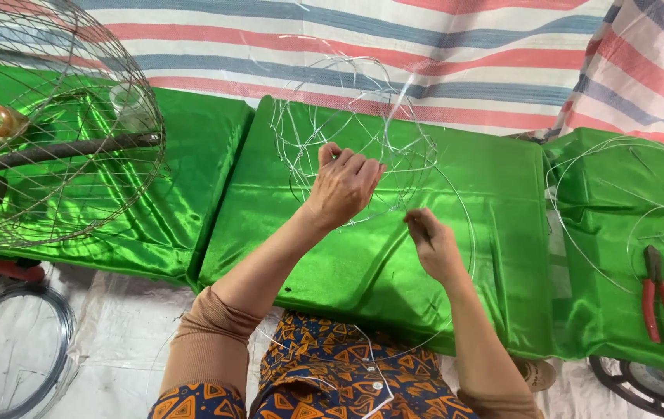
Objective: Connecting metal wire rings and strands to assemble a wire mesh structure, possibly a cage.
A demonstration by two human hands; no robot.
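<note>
A thin silver wire frame (363, 132), round and cage-like, stands above a bright green satin cushion (456, 178). My left hand (343, 185) grips the frame's lower wires, fingers curled around them. My right hand (431, 242) sits just below and to the right, its fingers pinched on a fine wire at the frame's bottom edge. A large wire hoop arcs down from the frame past my right wrist toward my lap.
A finished domed wire cage (52, 124) rests on a green cushion at the left. Red-handled pliers (659, 299) and loose wire hoops (619, 202) lie on the right cushion. A wire coil (13, 349) lies on the floor sheet; a striped tarp (464, 54) hangs behind.
</note>
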